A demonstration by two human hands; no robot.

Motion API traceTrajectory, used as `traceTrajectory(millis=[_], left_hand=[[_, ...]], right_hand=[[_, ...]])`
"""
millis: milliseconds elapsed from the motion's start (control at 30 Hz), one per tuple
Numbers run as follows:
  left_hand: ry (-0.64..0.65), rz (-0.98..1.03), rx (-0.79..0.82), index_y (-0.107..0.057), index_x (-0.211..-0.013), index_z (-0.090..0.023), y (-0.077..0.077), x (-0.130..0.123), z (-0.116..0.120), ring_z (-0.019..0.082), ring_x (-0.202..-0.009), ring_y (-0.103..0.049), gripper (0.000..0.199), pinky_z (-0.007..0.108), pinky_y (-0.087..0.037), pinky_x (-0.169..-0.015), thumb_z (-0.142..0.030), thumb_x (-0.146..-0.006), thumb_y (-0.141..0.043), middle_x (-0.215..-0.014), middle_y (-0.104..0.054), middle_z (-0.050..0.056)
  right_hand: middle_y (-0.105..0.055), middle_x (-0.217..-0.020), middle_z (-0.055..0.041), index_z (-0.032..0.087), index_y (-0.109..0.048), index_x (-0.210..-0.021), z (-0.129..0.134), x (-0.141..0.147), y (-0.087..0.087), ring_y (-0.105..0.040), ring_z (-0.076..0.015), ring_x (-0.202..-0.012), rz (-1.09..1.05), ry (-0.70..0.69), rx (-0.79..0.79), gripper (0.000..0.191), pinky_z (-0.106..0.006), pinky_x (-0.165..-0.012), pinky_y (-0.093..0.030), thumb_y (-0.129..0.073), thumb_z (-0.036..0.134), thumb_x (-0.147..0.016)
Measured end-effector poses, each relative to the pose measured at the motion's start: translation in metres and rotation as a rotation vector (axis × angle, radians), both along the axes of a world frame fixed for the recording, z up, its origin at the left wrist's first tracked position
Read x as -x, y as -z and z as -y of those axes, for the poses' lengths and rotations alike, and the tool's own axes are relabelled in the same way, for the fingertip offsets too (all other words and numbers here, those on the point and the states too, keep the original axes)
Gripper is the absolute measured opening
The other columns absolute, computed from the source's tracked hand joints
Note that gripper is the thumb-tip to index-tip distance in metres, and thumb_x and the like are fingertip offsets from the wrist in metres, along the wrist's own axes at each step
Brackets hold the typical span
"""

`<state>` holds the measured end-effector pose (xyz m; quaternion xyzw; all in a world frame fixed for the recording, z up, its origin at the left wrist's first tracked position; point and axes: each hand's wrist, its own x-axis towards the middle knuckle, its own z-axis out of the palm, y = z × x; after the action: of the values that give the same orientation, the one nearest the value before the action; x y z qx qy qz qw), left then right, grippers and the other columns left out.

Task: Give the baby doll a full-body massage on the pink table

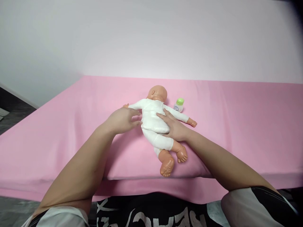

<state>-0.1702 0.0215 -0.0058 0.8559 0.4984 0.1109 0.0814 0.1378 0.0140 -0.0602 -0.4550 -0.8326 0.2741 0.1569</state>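
A baby doll with a white cloth body lies face down on a pink sheet, its bald head away from me and its bare feet toward me. At the doll's left side is my left hand, fingers apart, the tips at the edge of its torso. My right hand rests on the right side of its back and hip, with the fingers spread. Neither hand is closed around the doll. The doll's face is turned down and hidden.
A small clear bottle with a green cap stands just right of the doll's shoulder. The pink sheet covers a wide table that reaches a white wall at the back. Its front edge runs close to my body.
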Motion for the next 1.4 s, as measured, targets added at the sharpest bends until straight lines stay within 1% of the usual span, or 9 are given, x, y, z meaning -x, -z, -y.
traceTrajectory(millis=[133, 300, 500, 633, 833, 1033, 1167, 1300, 1400], left_hand=[[-0.108, 0.314, -0.193, -0.078, -0.135, -0.018, 0.021, -0.034, 0.006, 0.035, -0.137, -0.071, 0.051, 0.055, -0.053, -0.121, -0.048, -0.102, -0.052, -0.145, -0.077, 0.014], [-0.054, 0.147, 0.084, -0.051, -0.166, -0.007, 0.032, -0.063, 0.02, 0.047, -0.167, -0.038, 0.106, 0.064, -0.042, -0.13, -0.076, -0.088, -0.072, -0.176, -0.042, 0.029], [0.073, 0.034, 0.288, -0.016, -0.181, -0.018, 0.037, -0.038, 0.005, 0.041, -0.176, -0.007, 0.144, 0.059, -0.027, -0.139, -0.061, -0.069, -0.095, -0.188, -0.003, 0.023], [0.11, 0.024, 0.3, -0.007, -0.182, -0.025, 0.043, -0.028, -0.005, 0.038, -0.176, -0.002, 0.145, 0.056, -0.027, -0.139, -0.047, -0.07, -0.095, -0.189, 0.005, 0.019], [0.175, 0.011, 0.288, -0.002, -0.183, -0.026, 0.044, -0.026, -0.005, 0.041, -0.176, -0.007, 0.153, 0.058, -0.028, -0.138, -0.058, -0.067, -0.097, -0.189, 0.004, 0.021], [0.106, -0.022, 0.115, -0.027, -0.179, -0.021, 0.038, -0.032, 0.004, 0.049, -0.172, -0.024, 0.134, 0.062, -0.031, -0.135, -0.078, -0.074, -0.089, -0.186, -0.019, 0.026], [0.084, 0.043, -0.125, -0.056, -0.16, -0.021, 0.036, -0.042, 0.012, 0.049, -0.158, -0.046, 0.099, 0.064, -0.041, -0.128, -0.076, -0.083, -0.084, -0.168, -0.052, 0.022], [0.13, 0.095, -0.232, -0.074, -0.129, -0.022, 0.04, -0.052, 0.017, 0.039, -0.123, -0.067, 0.052, 0.057, -0.054, -0.11, -0.057, -0.091, -0.08, -0.13, -0.071, 0.015], [0.174, 0.084, -0.208, -0.075, -0.118, -0.02, 0.042, -0.057, 0.018, 0.034, -0.11, -0.068, 0.038, 0.052, -0.056, -0.099, -0.049, -0.095, -0.075, -0.12, -0.071, 0.012]], right_hand=[[0.013, -0.191, -0.0057, 0.038, -0.026, -0.18, 0.014, 0.007, 0.003, 0.007, -0.049, -0.175, 0.009, 0.078, -0.01, 0.117, -0.075, -0.138, -0.018, -0.091, 0.041, -0.083], [0.002, -0.192, -0.0094, 0.027, -0.034, -0.179, 0.025, 0.021, 0.016, 0.017, -0.0463, -0.174, 0.013, -0.044, -0.202, 0.096, -0.077, -0.138, -0.003, -0.077, 0.033, -0.093], [0.015, -0.191, -0.0057, 0.036, -0.032, -0.179, 0.023, 0.027, 0.016, 0.029, -0.0578, -0.167, 0.047, 0.051, -0.062, 0.121, -0.085, -0.133, -0.005, -0.093, 0.065, -0.078], [0.02, -0.19, -0.005, 0.042, -0.023, -0.18, 0.012, 0.015, 0.012, 0.024, -0.058, -0.168, 0.072, 0.018, 0.022, 0.136, -0.084, -0.133, -0.01, -0.101, 0.058, -0.069], [0.015, -0.19, -0.0069, 0.041, -0.016, -0.181, -0.001, -0.016, 0.014, 0.01, -0.0486, -0.175, 0.021, -0.088, 0.008, 0.144, -0.074, -0.137, -0.015, -0.102, 0.057, -0.068], [-0.012, -0.19, -0.0127, 0.034, -0.03, -0.179, 0.001, -0.021, 0.006, -0.012, -0.0457, -0.175, -0.021, -0.012, -0.198, 0.128, -0.071, -0.136, -0.023, -0.095, 0.069, -0.074], [-0.071, -0.14, -0.0159, 0.024, -0.069, -0.139, 0.002, -0.021, -0.003, -0.066, -0.0404, -0.131, -0.105, 0.275, -0.397, 0.063, -0.06, -0.109, -0.054, -0.077, 0.067, -0.093], [-0.071, -0.085, -0.0067, 0.025, -0.067, -0.08, 0.001, -0.02, -0.007, -0.068, -0.0294, -0.084, 0.041, 0.329, -0.333, 0.049, -0.048, -0.082, -0.056, -0.061, 0.068, -0.103], [-0.076, -0.093, -0.0086, 0.025, -0.073, -0.086, -0.001, -0.015, -0.002, -0.071, -0.0323, -0.094, 0.044, 0.281, -0.323, 0.05, -0.052, -0.09, -0.058, -0.06, 0.07, -0.103]])
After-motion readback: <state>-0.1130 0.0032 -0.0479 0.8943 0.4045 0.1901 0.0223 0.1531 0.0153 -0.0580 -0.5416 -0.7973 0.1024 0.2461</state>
